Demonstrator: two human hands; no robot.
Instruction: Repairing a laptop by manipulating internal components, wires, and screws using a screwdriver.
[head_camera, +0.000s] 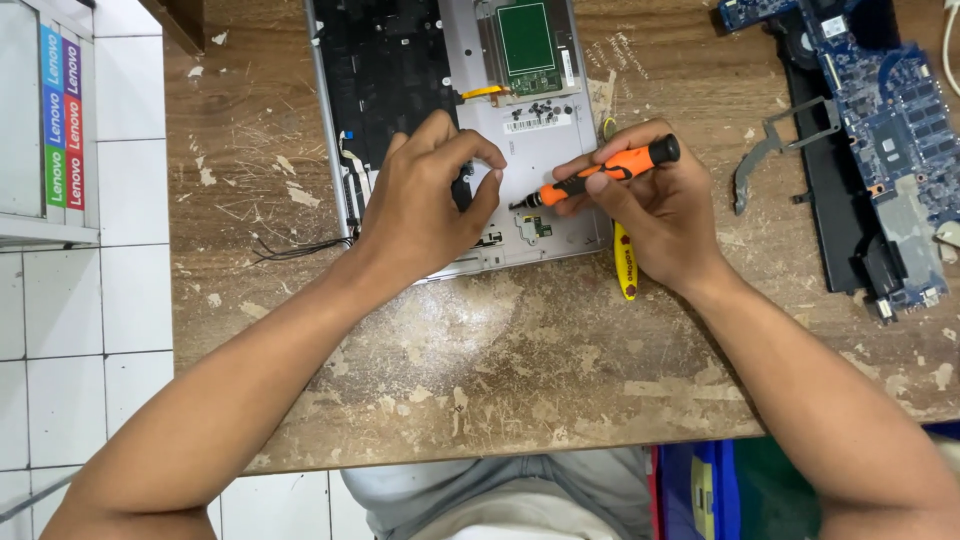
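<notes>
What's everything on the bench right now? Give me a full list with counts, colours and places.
Laptop shell: one, silver, opened up, top centre of the table.
Keyboard underside: one, black, left part of the shell.
Small green board: one, upper part of the shell.
Loose screws: a small heap, dark, on the shell; count unclear.
Screwdriver: one, orange and black, tip down on the shell.
Yellow tool: one, lying beside the shell, partly under the right hand.
Motherboard: one, blue, far right.
Metal bracket: one, grey, left of the motherboard.
Thin wires: black, off the shell's left edge.
Table: one, worn brown wood.
Left hand: resting on the shell.
Right hand: holding the screwdriver.
</notes>
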